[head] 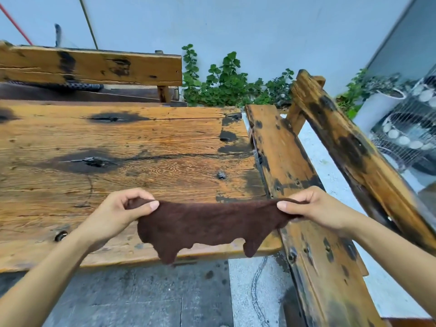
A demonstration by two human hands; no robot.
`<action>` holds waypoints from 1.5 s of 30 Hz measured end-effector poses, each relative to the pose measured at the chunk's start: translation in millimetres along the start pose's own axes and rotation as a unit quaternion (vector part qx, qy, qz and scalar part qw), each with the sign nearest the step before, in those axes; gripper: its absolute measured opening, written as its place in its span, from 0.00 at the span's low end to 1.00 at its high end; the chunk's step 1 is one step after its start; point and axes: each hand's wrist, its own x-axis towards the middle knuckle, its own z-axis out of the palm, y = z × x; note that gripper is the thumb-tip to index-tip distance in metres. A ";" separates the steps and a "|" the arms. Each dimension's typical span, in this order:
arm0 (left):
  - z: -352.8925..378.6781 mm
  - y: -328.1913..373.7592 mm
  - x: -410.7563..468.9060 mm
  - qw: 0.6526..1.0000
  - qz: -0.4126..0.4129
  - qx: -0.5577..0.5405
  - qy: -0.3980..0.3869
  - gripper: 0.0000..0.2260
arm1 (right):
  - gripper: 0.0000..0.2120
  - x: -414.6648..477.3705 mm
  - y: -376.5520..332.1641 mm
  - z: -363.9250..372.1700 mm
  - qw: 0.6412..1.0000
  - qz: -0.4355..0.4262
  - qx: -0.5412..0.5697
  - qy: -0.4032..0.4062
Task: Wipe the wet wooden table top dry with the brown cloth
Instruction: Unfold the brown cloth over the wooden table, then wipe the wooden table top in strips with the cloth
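Left hand [118, 214], right hand [317, 210], fuzzy cloth [207, 226]

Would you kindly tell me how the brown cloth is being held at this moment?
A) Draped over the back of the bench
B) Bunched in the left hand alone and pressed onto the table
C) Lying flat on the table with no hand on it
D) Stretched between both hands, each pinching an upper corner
D: the left hand and the right hand each pinch an upper corner of the brown cloth, which hangs spread between them.

Single head-mounted wide-angle view, pitched forward and down. Table top [146, 138] is seen close from its near edge; wall [259, 31] is framed behind.
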 end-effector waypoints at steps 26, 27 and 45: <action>52.1 -268.0 16.4 0.874 0.030 0.469 -0.123 0.14 | 0.06 70.6 300.4 57.3 0.883 -0.162 -0.441 -0.004; 60.8 -277.5 3.0 0.865 0.007 0.483 -0.137 0.12 | 0.07 57.0 315.4 68.0 0.874 -0.165 -0.456 0.001; 135.9 -285.1 112.7 0.828 0.007 0.558 0.050 0.35 | 0.35 189.8 266.2 159.2 0.861 0.124 -0.459 0.183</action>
